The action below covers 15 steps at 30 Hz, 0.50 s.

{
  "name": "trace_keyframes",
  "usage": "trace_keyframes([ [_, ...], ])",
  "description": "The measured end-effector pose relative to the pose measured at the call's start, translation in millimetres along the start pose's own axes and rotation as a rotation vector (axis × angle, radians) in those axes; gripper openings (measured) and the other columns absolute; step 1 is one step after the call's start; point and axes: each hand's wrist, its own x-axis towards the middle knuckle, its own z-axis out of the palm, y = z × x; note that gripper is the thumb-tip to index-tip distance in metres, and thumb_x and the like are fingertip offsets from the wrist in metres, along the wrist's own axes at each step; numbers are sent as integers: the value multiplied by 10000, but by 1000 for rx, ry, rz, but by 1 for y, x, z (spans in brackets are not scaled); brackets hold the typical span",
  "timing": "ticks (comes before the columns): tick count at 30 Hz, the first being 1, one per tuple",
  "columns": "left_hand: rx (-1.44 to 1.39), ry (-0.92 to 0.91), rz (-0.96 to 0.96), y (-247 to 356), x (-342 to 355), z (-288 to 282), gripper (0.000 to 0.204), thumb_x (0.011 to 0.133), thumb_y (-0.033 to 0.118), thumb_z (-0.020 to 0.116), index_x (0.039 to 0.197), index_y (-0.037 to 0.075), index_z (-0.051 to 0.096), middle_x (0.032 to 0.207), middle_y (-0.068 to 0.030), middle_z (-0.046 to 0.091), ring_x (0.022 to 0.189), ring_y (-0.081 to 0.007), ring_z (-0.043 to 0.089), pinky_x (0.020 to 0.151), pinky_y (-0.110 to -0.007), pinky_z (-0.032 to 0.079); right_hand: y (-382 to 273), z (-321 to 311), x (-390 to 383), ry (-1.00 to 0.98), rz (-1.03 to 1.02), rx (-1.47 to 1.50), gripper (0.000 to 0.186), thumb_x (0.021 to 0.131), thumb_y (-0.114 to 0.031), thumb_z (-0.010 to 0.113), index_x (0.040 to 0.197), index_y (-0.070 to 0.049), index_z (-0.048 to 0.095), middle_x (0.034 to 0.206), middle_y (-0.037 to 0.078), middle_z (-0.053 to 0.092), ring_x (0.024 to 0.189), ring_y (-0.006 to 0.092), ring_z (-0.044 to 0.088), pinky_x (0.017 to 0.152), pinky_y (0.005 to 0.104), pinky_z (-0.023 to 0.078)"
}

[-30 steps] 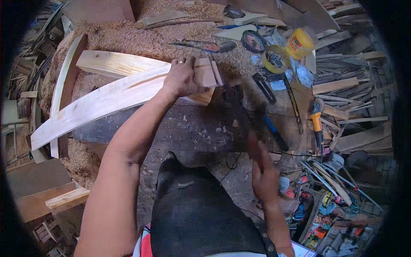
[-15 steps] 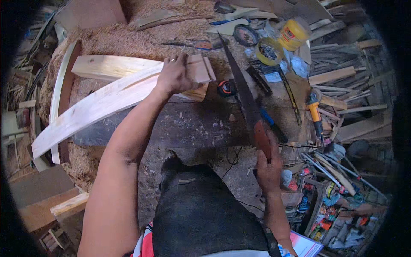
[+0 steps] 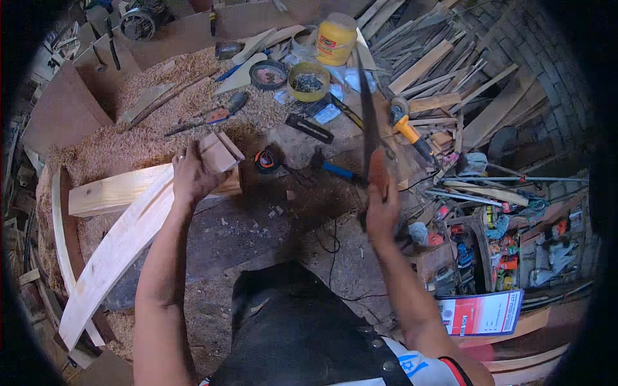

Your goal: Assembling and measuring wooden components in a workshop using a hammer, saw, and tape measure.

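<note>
My left hand [image 3: 193,177] grips a curved piece of pale wood [image 3: 119,267] close to its stepped upper end [image 3: 219,153]. That piece lies across a straight wooden block [image 3: 116,188], and its lower end crosses another curved strip [image 3: 62,228] at the left. In my right hand [image 3: 383,215] is the brown handle of a handsaw [image 3: 371,128], its dark blade pointing up and away, apart from the wood. A tape measure [image 3: 266,161] sits between the wood and the saw. Left of the saw handle lies a blue-handled hammer [image 3: 335,169].
Wood shavings [image 3: 145,128] cover the bench's far left. Further back stand a yellow jar [image 3: 336,40] and an open yellow tub of nails [image 3: 308,82]. A yellow angle grinder [image 3: 409,130] lies at right, near stacked offcuts [image 3: 421,66]. A dark cord [image 3: 335,241] trails below the bench.
The whole view has swung to the right. My right hand has carried the saw rightward, farther from the wood, with the blade more upright. My left hand keeps its hold.
</note>
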Motion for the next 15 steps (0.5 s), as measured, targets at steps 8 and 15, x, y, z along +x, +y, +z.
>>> trace_keyframes([
  [8,-4,-4,-8,8,5,2,1055,634,539,924,1414,-29,497,1309,-270,648,1283,-465,571,1138,-527,418,148,39,201,-127,-87,-589,576,1029,-370,569,1537,-103,532,1185,315,693,1070,463,691,877,555,539],
  [15,107,40,-22,5,6,6,1080,564,534,944,1391,-19,523,1323,-282,636,1297,-483,556,1139,-521,435,229,105,289,-368,-346,-714,559,1000,-275,656,1538,-189,528,1042,249,647,1014,486,655,854,586,530],
])
